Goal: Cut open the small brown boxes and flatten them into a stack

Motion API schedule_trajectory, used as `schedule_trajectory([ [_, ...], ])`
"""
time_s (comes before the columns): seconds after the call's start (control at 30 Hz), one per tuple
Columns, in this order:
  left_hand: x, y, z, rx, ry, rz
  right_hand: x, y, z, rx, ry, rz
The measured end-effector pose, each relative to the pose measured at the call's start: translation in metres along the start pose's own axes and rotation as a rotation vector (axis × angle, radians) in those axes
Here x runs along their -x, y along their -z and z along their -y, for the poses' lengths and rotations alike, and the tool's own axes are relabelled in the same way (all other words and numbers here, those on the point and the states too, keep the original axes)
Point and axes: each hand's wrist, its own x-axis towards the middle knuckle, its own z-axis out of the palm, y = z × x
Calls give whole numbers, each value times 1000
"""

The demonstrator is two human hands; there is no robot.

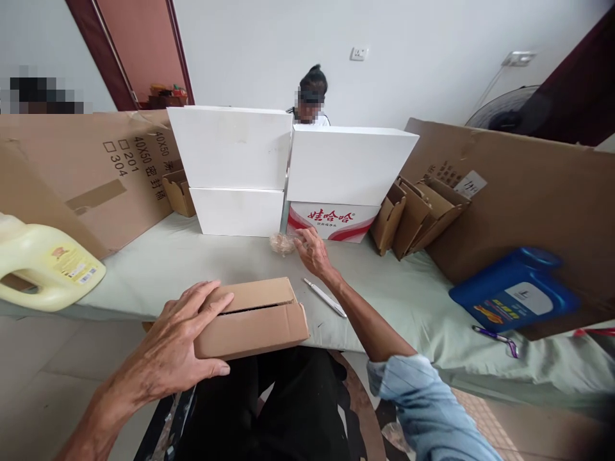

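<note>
A small brown cardboard box (252, 326) lies at the table's near edge, its top flaps folded in with a narrow dark gap between them. My left hand (180, 339) grips the box's left end, fingers over the top and thumb at the near side. Farther forward, my right hand (313, 251) reaches out with fingers apart and slightly bent, holding nothing that I can see. Just left of its fingertips is a crumpled-looking clear bundle (281, 243), perhaps plastic or tape; whether they touch is unclear. A white pen-like tool (325, 298) lies below my right wrist.
White boxes (230, 147) and a red-and-white printed carton (333, 221) stand stacked at the back. Large cardboard sheets (91, 179) flank the table, with folded cartons (408, 214) at right. A yellow jug (48, 262), a blue bottle (514, 291) and a purple razor-like item (494, 336) lie around. Two people sit beyond.
</note>
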Motion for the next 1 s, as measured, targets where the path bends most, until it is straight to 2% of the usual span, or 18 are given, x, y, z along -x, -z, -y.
schedule_trajectory([
  [0.1, 2, -4, 6, -25, 5, 10, 42, 28, 16, -396, 62, 81],
  [0.17, 1, -9, 9, -39, 2, -5, 73, 44, 20, -701, 74, 224],
  [0.23, 2, -13, 13, -35, -22, -27, 102, 53, 22, -884, 83, 395],
  [0.3, 3, -19, 21, -12, -55, -53, 127, 52, 26, -936, 89, 529],
  [0.4, 4, -26, 40, 47, -82, -111, 149, 40, 36, -837, 74, 614],
  [0.5, 8, -25, 60, 145, -79, -112, 155, 29, 48, -797, 64, 563],
  [0.63, 22, -16, 72, 373, -31, -70, 159, 31, 57, -811, 87, 478],
  [0.8, 28, -17, 68, 646, 82, -131, 164, 45, 67, -689, 200, 285],
  [1.0, 20, -15, 54, 644, 104, -249, 153, 60, 76, -476, 362, 225],
])
